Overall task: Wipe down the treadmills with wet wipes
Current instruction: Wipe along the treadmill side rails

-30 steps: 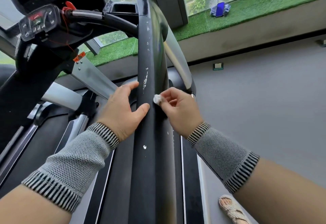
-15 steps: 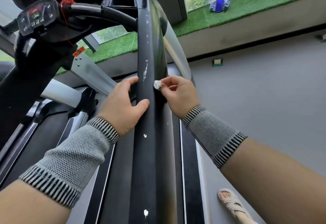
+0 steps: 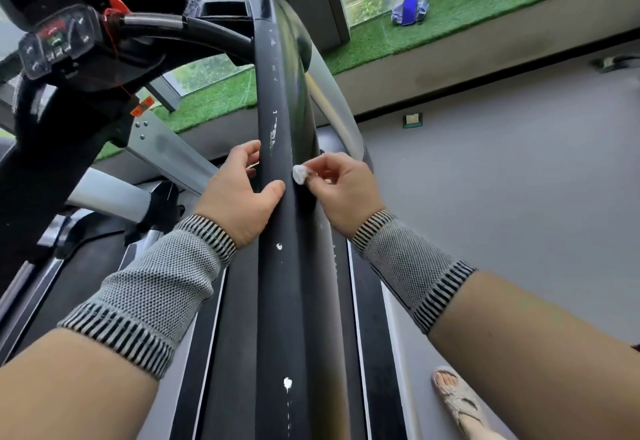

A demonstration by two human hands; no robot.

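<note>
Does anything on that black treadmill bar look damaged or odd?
Yes. The black handrail has white flecks and a scraped-looking patch just above the left hand, plus white spots lower down. Whether it is chipped coating or residue is unclear. The right hand pinches a small balled wet wipe against the rail.

bright window daylight, wide-angle edge warping, perhaps slightly soft

No text is legible; the markings on the treadmill's control panel are too blurred.
</note>
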